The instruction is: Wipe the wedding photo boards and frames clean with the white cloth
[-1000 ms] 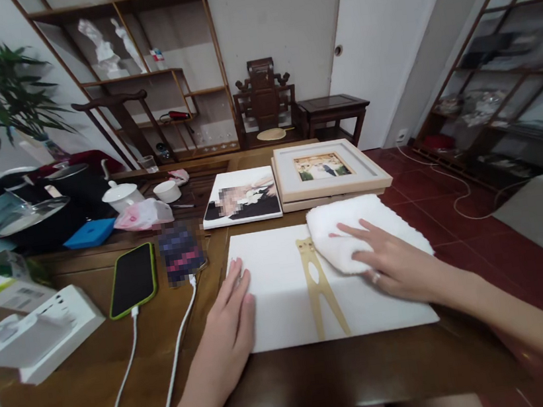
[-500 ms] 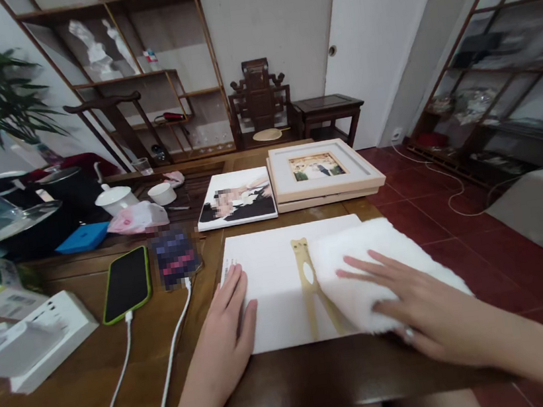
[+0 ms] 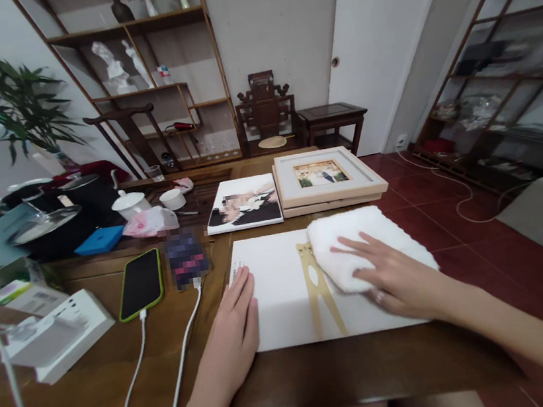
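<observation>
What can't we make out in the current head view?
Head view, all items:
- white board, upper right area: hidden under the white cloth.
- underside of the cloth: hidden; right hand lies on top.
- small print at the board's left edge: too small to read, next to the left hand.
- dark item beside the phone: pixelated.
- right forearm: cut off by the picture edge.

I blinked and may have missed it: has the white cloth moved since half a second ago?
Yes: the white cloth has moved forward, closer to the framed picture.
</observation>
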Demonstrator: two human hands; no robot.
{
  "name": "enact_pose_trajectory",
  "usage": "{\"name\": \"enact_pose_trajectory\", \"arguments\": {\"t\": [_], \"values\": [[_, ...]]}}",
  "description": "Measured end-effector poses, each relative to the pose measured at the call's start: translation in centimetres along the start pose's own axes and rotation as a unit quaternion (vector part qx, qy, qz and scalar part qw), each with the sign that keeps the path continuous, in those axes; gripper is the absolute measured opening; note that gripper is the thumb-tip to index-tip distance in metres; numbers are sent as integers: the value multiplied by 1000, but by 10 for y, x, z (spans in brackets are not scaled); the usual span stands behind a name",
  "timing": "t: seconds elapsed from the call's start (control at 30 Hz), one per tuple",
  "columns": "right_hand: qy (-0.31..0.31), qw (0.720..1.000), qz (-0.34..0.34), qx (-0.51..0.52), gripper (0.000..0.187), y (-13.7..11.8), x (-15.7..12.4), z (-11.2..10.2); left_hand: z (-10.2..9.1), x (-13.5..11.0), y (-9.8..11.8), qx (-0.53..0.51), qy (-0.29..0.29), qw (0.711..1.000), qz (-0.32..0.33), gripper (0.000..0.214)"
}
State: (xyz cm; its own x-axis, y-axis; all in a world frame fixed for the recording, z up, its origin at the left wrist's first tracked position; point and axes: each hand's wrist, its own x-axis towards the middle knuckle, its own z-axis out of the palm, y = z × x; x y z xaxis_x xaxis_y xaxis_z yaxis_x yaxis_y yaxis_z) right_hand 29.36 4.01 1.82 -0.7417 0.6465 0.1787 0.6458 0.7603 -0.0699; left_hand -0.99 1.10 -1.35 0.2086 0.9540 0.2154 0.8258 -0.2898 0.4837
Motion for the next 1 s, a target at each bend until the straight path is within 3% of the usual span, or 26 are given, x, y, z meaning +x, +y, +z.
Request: {"name": "enact_pose_trajectory", "arguments": {"t": [0.17, 0.27, 0.4, 0.6, 0.73, 0.83, 1.0], "values": [[-17, 999, -31, 12, 34, -54, -45, -16, 1, 0, -1, -8, 11, 1000, 1, 49], [-38, 998, -47, 23, 36, -66, -55, -23, 1, 0, 0, -7, 11, 1000, 1, 50], [-35, 999, -10, 31, 40, -47, -40, -18, 0, 0, 1, -15, 12, 1000, -3, 50], [13, 1000, 6, 5, 25, 6, 11, 1, -4, 2, 3, -48, 33, 998, -16, 45], [32, 999, 21, -8, 29, 13, 24, 5, -4, 2, 1, -60, 46, 997, -15, 43], [34, 999, 33, -3, 29, -5, 13, 5, -3, 2, 0, -54, 50, 997, -12, 42], [8, 999, 45, 22, 32, -55, -30, -1, -1, 2, -1, -37, 52, 998, -3, 42]]}}
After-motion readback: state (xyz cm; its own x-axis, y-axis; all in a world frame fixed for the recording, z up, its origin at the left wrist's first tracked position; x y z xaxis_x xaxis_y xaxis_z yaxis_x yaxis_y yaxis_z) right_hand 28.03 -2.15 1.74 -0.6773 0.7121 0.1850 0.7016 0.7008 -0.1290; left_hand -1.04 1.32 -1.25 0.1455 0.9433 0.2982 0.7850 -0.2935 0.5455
